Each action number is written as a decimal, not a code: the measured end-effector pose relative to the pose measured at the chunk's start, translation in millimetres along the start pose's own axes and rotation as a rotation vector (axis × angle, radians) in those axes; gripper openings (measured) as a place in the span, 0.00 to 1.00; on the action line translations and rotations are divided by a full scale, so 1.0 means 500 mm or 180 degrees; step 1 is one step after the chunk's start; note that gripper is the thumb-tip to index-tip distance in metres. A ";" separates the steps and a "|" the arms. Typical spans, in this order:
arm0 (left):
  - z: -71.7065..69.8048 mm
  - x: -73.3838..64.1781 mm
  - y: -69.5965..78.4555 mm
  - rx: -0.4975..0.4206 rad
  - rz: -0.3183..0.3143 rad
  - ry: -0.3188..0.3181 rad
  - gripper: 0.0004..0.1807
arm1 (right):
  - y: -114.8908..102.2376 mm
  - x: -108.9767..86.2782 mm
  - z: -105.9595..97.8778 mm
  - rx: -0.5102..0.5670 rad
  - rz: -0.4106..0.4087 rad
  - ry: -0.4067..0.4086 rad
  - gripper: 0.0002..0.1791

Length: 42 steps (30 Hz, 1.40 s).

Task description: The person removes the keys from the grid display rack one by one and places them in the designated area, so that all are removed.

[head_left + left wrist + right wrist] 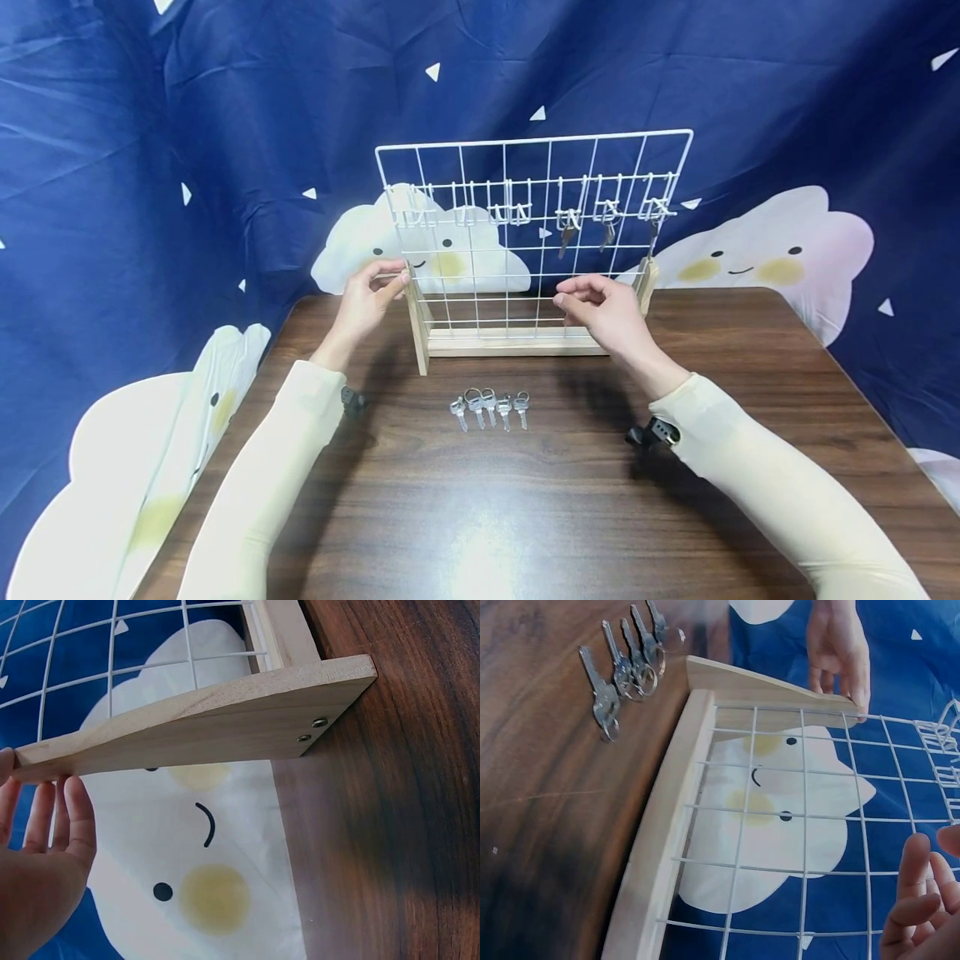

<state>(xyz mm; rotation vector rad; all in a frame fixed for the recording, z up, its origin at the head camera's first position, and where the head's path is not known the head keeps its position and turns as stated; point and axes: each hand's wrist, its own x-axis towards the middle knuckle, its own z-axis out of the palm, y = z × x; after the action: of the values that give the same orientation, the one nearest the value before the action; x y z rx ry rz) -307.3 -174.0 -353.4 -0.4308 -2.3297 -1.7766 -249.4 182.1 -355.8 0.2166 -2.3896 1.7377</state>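
Note:
A white wire grid rack (534, 140) stands on a wooden base. My left hand (363, 304) pinches the upper end of its left wooden side post (225, 724), thumb on one face and fingers on the other. In front of the grid's lower right part is my right hand (607, 312), fingers loosely bent and holding nothing. Keys (567, 237) hang from three hooks on the grid's right half. Several silver keys with rings (604, 701) lie in a row on the table before the rack.
More white hooks (519, 215) line the grid's left half. The rack's wooden base bar (517, 343) rests near the back of the brown wooden table (420, 492). Behind it hangs a blue cloth (262, 100) with cloud faces.

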 end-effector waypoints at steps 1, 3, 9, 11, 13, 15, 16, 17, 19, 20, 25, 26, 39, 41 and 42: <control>0.000 0.000 0.001 0.0000 -0.0006 -0.0002 0.19 | -0.002 0.001 -0.001 -0.0017 -0.0023 0.0026 0.14; 0.000 0.000 0.001 0.0011 -0.0009 -0.0004 0.19 | -0.006 0.003 -0.004 -0.0066 -0.0090 0.0078 0.14; 0.001 0.000 0.001 0.0049 0.0018 -0.0001 0.19 | -0.020 0.012 -0.008 0.0057 -0.0206 0.0196 0.14; 0.000 0.001 0.000 0.0053 0.0041 -0.0002 0.19 | -0.024 0.017 -0.008 0.0181 -0.0226 0.0255 0.13; 0.000 0.001 0.000 0.0050 0.0049 -0.0006 0.19 | -0.028 0.022 -0.008 0.0303 -0.0261 0.0325 0.13; -0.001 0.002 -0.001 0.0062 0.0061 -0.0008 0.19 | -0.030 0.028 -0.008 0.0395 -0.0296 0.0404 0.13; -0.001 0.002 0.000 0.0054 0.0062 -0.0010 0.19 | -0.032 0.031 -0.008 0.0422 -0.0304 0.0444 0.13; -0.001 0.002 0.000 0.0062 0.0063 -0.0009 0.19 | -0.033 0.034 -0.007 0.0454 -0.0316 0.0482 0.13; -0.001 0.002 0.000 0.0073 0.0071 -0.0004 0.19 | -0.035 0.038 -0.008 0.0506 -0.0349 0.0536 0.14; -0.001 0.002 0.001 0.0072 0.0075 -0.0001 0.19 | -0.036 0.040 -0.008 0.0530 -0.0361 0.0559 0.14; 0.000 0.003 0.002 0.0063 0.0074 -0.0007 0.19 | -0.037 0.046 -0.010 0.0571 -0.0403 0.0610 0.16; 0.000 0.003 0.002 0.0056 0.0063 -0.0011 0.19 | -0.036 0.047 -0.010 0.0547 -0.0402 0.0625 0.16; -0.001 0.001 0.000 -0.0010 0.0006 -0.0038 0.19 | -0.036 0.066 0.003 0.0647 -0.0533 0.0994 0.15; -0.001 0.000 0.000 -0.0021 -0.0001 -0.0035 0.19 | -0.037 0.069 0.007 0.0697 -0.0561 0.1028 0.16; 0.000 0.000 0.000 -0.0026 0.0000 -0.0034 0.19 | -0.038 0.071 0.008 0.0754 -0.0583 0.1035 0.17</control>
<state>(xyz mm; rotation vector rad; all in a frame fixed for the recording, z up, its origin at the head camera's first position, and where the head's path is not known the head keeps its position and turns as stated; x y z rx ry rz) -307.4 -174.2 -353.2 -0.4424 -2.3304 -1.7889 -279.9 171.9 -331.3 0.1630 -1.8792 1.8081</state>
